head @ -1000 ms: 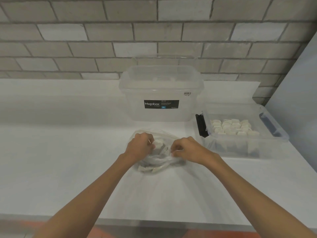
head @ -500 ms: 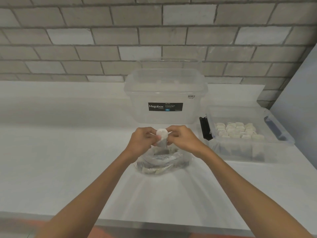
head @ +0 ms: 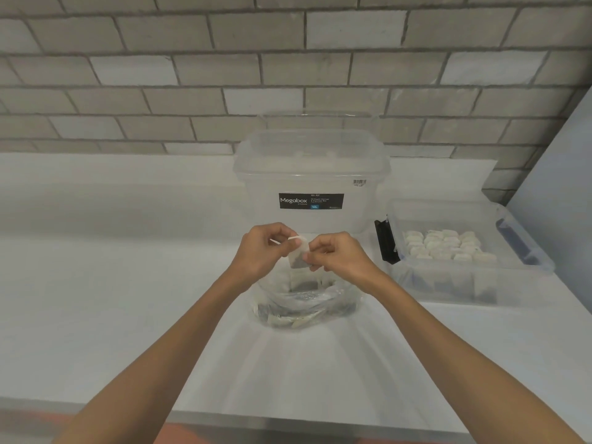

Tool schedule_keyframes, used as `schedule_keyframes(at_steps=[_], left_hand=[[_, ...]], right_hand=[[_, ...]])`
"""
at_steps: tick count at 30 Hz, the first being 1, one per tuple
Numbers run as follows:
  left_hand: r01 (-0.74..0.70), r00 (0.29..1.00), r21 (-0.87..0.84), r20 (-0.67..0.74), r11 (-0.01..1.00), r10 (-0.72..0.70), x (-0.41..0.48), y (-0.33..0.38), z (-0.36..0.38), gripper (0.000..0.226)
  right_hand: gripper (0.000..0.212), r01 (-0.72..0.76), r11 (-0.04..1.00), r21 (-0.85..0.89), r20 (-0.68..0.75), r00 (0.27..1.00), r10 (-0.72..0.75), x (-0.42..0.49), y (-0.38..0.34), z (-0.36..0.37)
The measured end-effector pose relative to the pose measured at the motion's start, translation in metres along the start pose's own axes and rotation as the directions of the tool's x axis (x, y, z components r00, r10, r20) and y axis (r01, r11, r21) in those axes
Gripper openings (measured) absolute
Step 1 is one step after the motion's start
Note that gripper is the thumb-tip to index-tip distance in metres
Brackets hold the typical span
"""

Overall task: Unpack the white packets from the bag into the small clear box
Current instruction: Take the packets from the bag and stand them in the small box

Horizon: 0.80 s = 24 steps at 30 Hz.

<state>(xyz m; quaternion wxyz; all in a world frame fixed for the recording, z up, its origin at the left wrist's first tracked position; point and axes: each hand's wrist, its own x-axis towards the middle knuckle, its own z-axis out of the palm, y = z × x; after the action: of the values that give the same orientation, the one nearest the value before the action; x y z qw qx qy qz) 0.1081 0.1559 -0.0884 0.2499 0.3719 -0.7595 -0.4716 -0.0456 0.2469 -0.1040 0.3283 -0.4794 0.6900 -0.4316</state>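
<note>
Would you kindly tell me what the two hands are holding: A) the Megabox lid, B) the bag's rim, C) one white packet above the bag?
C: the left hand and the right hand both pinch a white packet, held above the bag.

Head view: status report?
Left hand, right hand both pinching one small white packet above crumpled clear plastic bag. Small clear box part filled, off right. Nothing between.

The bag (head: 320, 304) is thin, clear plastic film, crinkled and glossy, and the white packet (head: 299, 255) above it looks matt and papery. The small clear box (head: 448, 283) at the surface's right edge and the large box (head: 307, 168) at its back are both smooth translucent plastic. The table (head: 112, 299) is smooth matt white; the wall (head: 192, 75) is rough grey brick.
</note>
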Motion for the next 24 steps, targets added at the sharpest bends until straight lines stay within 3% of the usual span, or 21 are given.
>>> schedule_keyframes(at_steps=[3, 7, 10, 14, 17, 21, 24], left_hand=[[-0.017, 1.000, 0.120, -0.021, 0.993, 0.020, 0.004, -0.004, -0.004, 0.011], [-0.019, 0.999, 0.172, -0.033, 0.985, 0.025, 0.007, -0.007, -0.010, 0.010], [-0.014, 0.999, 0.183, -0.039, 0.983, 0.022, 0.008, -0.007, -0.014, 0.009], [-0.007, 0.999, 0.184, -0.048, 0.983, 0.016, 0.008, -0.009, -0.019, 0.006], [0.011, 0.998, 0.175, -0.060, 0.984, 0.000, 0.006, -0.011, -0.025, 0.004], [0.005, 0.999, 0.159, -0.054, 0.987, 0.004, 0.002, -0.009, -0.033, 0.009], [-0.043, 0.999, 0.150, -0.019, 0.988, 0.046, 0.000, 0.001, -0.038, 0.011]], right_hand=[[0.010, 0.049, 0.940, -0.337, 0.097, 0.995, -0.017, 0.010, 0.009, 0.002], [0.029, 0.118, 0.672, -0.731, 0.191, 0.981, 0.035, 0.019, 0.020, 0.019], [0.030, 0.146, 0.516, -0.844, 0.218, 0.973, 0.081, 0.022, 0.018, 0.035], [0.021, 0.154, 0.444, -0.883, 0.221, 0.970, 0.103, 0.023, 0.011, 0.039], [0.023, 0.147, 0.479, -0.866, 0.217, 0.972, 0.094, 0.021, 0.010, 0.033], [0.004, 0.102, 0.679, -0.727, 0.190, 0.980, 0.057, 0.020, 0.000, 0.015], [0.012, 0.055, 0.821, -0.569, 0.149, 0.988, 0.037, 0.018, -0.023, -0.011]])
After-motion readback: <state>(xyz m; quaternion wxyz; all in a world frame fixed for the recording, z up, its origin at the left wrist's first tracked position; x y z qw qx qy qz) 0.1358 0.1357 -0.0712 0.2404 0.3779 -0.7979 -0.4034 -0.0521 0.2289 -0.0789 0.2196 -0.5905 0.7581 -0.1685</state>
